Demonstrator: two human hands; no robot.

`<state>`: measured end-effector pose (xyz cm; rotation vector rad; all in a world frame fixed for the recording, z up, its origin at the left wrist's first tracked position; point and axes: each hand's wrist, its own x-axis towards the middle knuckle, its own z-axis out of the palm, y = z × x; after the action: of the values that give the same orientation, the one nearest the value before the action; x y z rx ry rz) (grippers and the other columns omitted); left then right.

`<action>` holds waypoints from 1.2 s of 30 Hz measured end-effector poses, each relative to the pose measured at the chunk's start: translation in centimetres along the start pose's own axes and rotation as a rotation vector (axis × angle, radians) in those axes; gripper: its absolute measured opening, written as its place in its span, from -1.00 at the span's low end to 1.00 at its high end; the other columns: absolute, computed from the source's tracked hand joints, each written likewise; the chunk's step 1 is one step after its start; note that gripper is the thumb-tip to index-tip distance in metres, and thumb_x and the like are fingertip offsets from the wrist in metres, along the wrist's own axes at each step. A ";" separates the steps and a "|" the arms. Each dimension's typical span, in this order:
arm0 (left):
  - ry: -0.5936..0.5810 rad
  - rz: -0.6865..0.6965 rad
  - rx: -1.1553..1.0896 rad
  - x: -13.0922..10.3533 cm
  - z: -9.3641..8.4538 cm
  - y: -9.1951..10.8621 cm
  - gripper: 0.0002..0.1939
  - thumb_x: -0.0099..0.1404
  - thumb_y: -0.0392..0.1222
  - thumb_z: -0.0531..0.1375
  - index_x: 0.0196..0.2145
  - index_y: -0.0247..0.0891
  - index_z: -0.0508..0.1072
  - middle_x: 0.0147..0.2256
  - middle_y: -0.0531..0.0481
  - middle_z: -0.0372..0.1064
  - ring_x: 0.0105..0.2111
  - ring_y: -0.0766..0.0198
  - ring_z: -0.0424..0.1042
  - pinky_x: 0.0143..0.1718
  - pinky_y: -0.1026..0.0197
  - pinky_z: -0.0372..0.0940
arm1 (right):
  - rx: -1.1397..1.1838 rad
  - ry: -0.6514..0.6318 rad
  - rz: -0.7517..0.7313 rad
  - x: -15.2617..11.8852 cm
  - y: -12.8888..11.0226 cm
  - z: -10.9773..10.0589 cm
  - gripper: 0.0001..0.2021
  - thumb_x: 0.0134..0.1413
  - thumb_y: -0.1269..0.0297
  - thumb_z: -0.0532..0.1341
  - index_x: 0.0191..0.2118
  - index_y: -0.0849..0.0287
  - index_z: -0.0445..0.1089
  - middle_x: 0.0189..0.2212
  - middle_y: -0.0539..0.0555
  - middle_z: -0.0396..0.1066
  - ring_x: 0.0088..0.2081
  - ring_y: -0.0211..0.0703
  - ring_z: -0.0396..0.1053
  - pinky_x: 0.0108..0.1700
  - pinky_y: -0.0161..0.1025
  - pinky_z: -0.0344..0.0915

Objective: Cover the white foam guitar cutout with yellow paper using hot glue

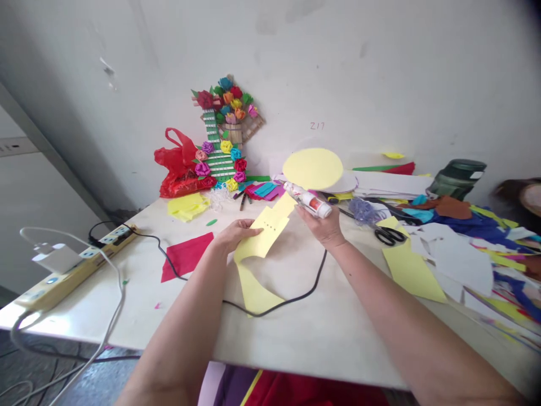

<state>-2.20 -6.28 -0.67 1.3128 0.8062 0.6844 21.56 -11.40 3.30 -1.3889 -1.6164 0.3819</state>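
Left hand (236,234) pinching yellow paper (264,237) above table (338,332), thumb on top. Row of small dark dots on paper. Right hand (323,228) wrapped round what looks like glue gun (308,200), near paper's upper end. Good practice, likely: paper steady, fingertips clear of nozzle, black cord (304,298) kept from snagging paper.
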 end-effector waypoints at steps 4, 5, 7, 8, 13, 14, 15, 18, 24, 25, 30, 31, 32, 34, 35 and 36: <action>-0.019 -0.044 0.372 0.3 -0.8 0.4 -0.56 -0.13 -0.01 0.33 -0.26 -0.25 0.53 -0.37 -0.10 0.49 -0.43 0.11 0.45 -0.43 0.18 0.32 | -0.005 -0.048 -0.082 0.6 -1.7 0.0 -0.72 -0.19 0.07 0.24 -0.45 0.22 0.36 -0.52 0.06 0.39 -0.40 -0.15 0.37 -0.37 -0.30 0.25; 0.051 -0.003 0.514 0.6 -1.0 0.4 -0.55 -0.16 -0.02 0.33 -0.27 -0.24 0.54 -0.42 -0.07 0.48 -0.44 0.11 0.45 -0.41 0.19 0.32 | 0.028 -0.116 -0.052 0.8 -1.8 0.3 -0.73 -0.20 0.08 0.25 -0.47 0.23 0.36 -0.55 0.04 0.38 -0.46 -0.19 0.35 -0.43 -0.33 0.24; 0.209 0.045 0.806 1.1 -1.3 0.5 -0.48 -0.17 -0.01 0.31 -0.19 -0.22 0.52 -0.44 -0.04 0.47 -0.40 0.09 0.44 -0.33 0.16 0.31 | 0.096 -0.252 0.048 1.3 -1.5 1.1 -0.73 -0.20 0.10 0.25 -0.53 0.24 0.34 -0.65 0.00 0.32 -0.61 -0.30 0.26 -0.57 -0.38 0.17; 0.262 0.076 0.935 1.3 -1.3 0.5 -0.44 -0.13 0.03 0.28 -0.13 -0.20 0.48 -0.38 -0.05 0.47 -0.31 0.06 0.43 -0.24 0.13 0.29 | 0.128 -0.310 0.099 1.6 -1.1 1.4 -0.72 -0.19 0.10 0.25 -0.57 0.25 0.31 -0.70 -0.03 0.28 -0.68 -0.35 0.19 -0.63 -0.39 0.11; 0.172 0.031 1.407 0.9 -1.0 0.4 -0.10 -0.09 0.35 0.14 0.16 -0.09 0.16 0.22 -0.02 -0.07 0.23 -0.11 -0.28 0.17 -0.04 -0.22 | 0.218 -0.608 0.191 3.2 0.6 1.5 -0.72 -0.21 0.14 0.28 -0.60 0.26 0.28 -0.79 -0.07 0.22 -0.81 -0.44 0.02 -0.76 -0.41 -0.04; 0.126 -0.037 1.436 0.8 -0.9 0.3 -0.03 -0.11 0.38 0.13 0.20 -0.07 0.06 0.26 0.00 -0.21 0.24 -0.12 -0.42 0.18 -0.09 -0.31 | 0.218 -0.666 0.187 3.6 0.7 1.2 -0.72 -0.22 0.15 0.30 -0.60 0.27 0.28 -0.79 -0.07 0.23 -0.82 -0.45 0.02 -0.76 -0.41 -0.05; 0.087 -0.097 1.449 0.7 -0.9 0.1 0.01 -0.12 0.41 0.11 0.23 -0.05 -0.03 0.28 0.02 -0.32 0.23 -0.12 -0.51 0.17 -0.13 -0.37 | 0.211 -0.727 0.182 3.9 0.7 0.9 -0.72 -0.22 0.15 0.30 -0.60 0.27 0.28 -0.79 -0.06 0.24 -0.82 -0.46 0.02 -0.76 -0.42 -0.04; 0.061 -0.137 1.464 0.9 -0.8 -0.2 0.07 -0.13 0.43 0.09 0.25 -0.03 -0.16 0.28 0.03 -0.44 0.22 -0.11 -0.60 0.15 -0.18 -0.45 | 0.186 -0.826 0.173 4.8 0.6 0.0 -0.71 -0.23 0.13 0.31 -0.57 0.28 0.32 -0.77 -0.05 0.27 -0.81 -0.47 0.03 -0.76 -0.43 -0.05; 0.154 0.014 1.544 0.6 -0.4 1.1 -0.14 -0.20 0.44 0.12 0.01 -0.07 0.32 0.16 -0.08 0.06 0.18 -0.11 -0.12 0.12 -0.07 -0.15 | 0.222 -0.700 0.124 5.5 1.8 -0.1 -0.67 -0.20 0.08 0.30 -0.57 0.28 0.31 -0.76 -0.04 0.28 -0.80 -0.45 0.05 -0.76 -0.42 -0.03; 0.156 0.008 1.558 0.4 -0.1 1.5 -0.20 -0.21 0.44 0.13 -0.10 -0.12 0.38 0.04 -0.12 0.23 0.10 -0.09 0.06 0.07 -0.03 -0.03 | 0.236 -0.673 0.124 5.5 2.1 -0.1 -0.67 -0.20 0.08 0.31 -0.57 0.28 0.31 -0.76 -0.03 0.28 -0.80 -0.45 0.05 -0.76 -0.42 -0.03; 0.004 -0.225 1.543 -0.4 1.8 3.1 -0.35 -0.26 0.39 0.19 -0.37 -0.19 0.41 -0.35 -0.04 0.41 -0.29 0.07 0.36 -0.19 0.09 0.18 | 0.268 -0.603 0.129 5.5 3.0 0.1 -0.66 -0.22 0.08 0.32 -0.58 0.28 0.30 -0.74 -0.02 0.30 -0.80 -0.46 0.06 -0.76 -0.42 -0.04; -0.009 -0.250 1.536 -0.4 2.1 3.2 -0.36 -0.27 0.37 0.20 -0.37 -0.20 0.40 -0.35 -0.04 0.40 -0.31 0.07 0.36 -0.24 0.11 0.19 | 0.270 -0.593 0.130 5.5 3.0 0.0 -0.66 -0.22 0.08 0.32 -0.60 0.28 0.29 -0.74 -0.02 0.30 -0.80 -0.46 0.06 -0.76 -0.41 -0.04; -0.012 -0.258 1.527 -0.4 2.3 3.2 -0.37 -0.27 0.36 0.21 -0.37 -0.21 0.40 -0.35 -0.05 0.40 -0.32 0.07 0.36 -0.29 0.13 0.20 | 0.274 -0.585 0.131 5.4 2.9 0.0 -0.65 -0.23 0.07 0.32 -0.61 0.28 0.29 -0.74 -0.01 0.30 -0.80 -0.46 0.06 -0.76 -0.41 -0.03; -0.002 -0.251 1.478 -0.3 2.4 3.0 -0.42 -0.24 0.29 0.23 -0.38 -0.22 0.38 -0.35 -0.04 0.39 -0.35 0.10 0.36 -0.40 0.18 0.19 | 0.285 -0.570 0.130 5.3 2.6 -0.2 -0.65 -0.24 0.08 0.32 -0.62 0.28 0.28 -0.74 -0.01 0.29 -0.80 -0.46 0.06 -0.75 -0.41 -0.03; 0.013 -0.239 1.440 -0.2 2.2 2.8 -0.47 -0.21 0.24 0.23 -0.38 -0.22 0.37 -0.35 -0.03 0.38 -0.37 0.13 0.36 -0.44 0.21 0.18 | 0.294 -0.562 0.128 5.2 2.4 -0.3 -0.65 -0.24 0.08 0.32 -0.63 0.28 0.28 -0.75 -0.01 0.29 -0.80 -0.46 0.06 -0.75 -0.41 -0.02; 0.035 -0.219 1.400 -0.1 1.9 2.7 -0.53 -0.17 0.18 0.24 -0.39 -0.22 0.36 -0.36 -0.01 0.38 -0.39 0.16 0.35 -0.47 0.23 0.17 | 0.305 -0.555 0.126 5.2 2.2 -0.4 -0.65 -0.24 0.08 0.32 -0.64 0.28 0.27 -0.76 -0.01 0.28 -0.80 -0.46 0.06 -0.75 -0.41 -0.01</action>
<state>-0.60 -7.05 2.12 2.3717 1.5315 -0.1632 23.67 -6.23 4.15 -1.2107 -1.8080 1.1196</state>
